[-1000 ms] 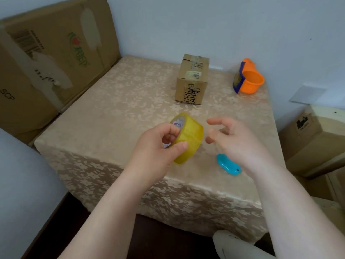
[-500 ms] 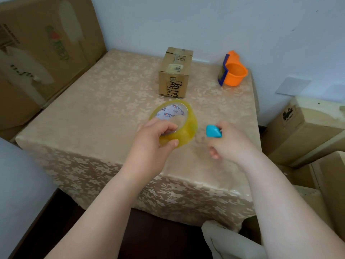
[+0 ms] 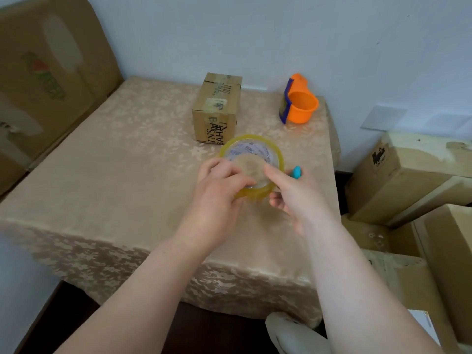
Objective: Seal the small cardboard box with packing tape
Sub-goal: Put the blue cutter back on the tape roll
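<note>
The small cardboard box [image 3: 217,108] stands at the back of the table, printed with black letters and patched with old tape on top. In front of it my left hand [image 3: 217,198] grips a yellowish roll of packing tape [image 3: 251,154], held with its hole toward me. My right hand [image 3: 293,195] holds a small blue cutter [image 3: 296,172], only its tip showing between the fingers, while the index finger lies against the roll's rim.
A beige patterned cloth covers the table [image 3: 115,175]. An orange cup with a blue part [image 3: 300,103] stands at the back right. A big cardboard box [image 3: 46,80] leans at the left, and more boxes [image 3: 413,182] are stacked at the right.
My right hand picked the blue cutter up off the table and has come over to the roll. My left hand turned the roll so its hole faces me.
</note>
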`<state>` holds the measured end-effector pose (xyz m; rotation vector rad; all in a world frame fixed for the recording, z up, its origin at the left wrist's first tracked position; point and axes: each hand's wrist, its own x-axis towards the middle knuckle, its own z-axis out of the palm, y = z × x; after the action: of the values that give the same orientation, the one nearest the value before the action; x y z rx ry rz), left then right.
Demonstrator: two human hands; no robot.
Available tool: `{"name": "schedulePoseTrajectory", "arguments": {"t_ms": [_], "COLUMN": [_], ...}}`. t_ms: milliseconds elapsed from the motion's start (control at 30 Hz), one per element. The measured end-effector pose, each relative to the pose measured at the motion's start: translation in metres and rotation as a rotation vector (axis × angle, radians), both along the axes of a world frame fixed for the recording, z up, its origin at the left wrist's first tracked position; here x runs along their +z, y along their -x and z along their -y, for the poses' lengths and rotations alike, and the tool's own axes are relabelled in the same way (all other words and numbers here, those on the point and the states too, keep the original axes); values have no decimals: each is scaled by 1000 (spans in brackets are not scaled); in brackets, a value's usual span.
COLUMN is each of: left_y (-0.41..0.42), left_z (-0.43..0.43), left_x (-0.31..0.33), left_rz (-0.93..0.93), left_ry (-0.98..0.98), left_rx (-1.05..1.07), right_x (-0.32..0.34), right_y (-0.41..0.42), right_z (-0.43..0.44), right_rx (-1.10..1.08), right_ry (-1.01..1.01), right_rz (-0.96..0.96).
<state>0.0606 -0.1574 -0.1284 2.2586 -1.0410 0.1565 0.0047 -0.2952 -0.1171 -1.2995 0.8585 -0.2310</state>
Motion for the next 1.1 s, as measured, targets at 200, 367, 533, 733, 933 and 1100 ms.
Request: {"name": "schedulePoseTrajectory", "arguments": {"t_ms": [200, 367, 533, 733, 933, 1100], "left_y": [-22, -37, -54, -60, -69, -74], "left_z": [26, 48, 60, 75, 87, 92], "left_x": [4, 7, 6, 10, -1, 14], "left_rz": [-14, -87, -64, -97, -197, -199], "left_ry": [-74, 17, -150, -194, -214, -65], "left_rx": [-60, -5, 39, 64, 50, 67], "right_x": [-5, -9, -9, -2, -3, -2], "right_y": [-6, -22, -36, -43, -51, -45], "right_z": [19, 25, 30, 41, 42, 44], "right_rx": [-126, -237, -309, -371, -389, -270], "right_ry": [-196, -261, -245, -212, -195, 33], "right_rz": [93, 195, 185, 144, 190, 208]}}
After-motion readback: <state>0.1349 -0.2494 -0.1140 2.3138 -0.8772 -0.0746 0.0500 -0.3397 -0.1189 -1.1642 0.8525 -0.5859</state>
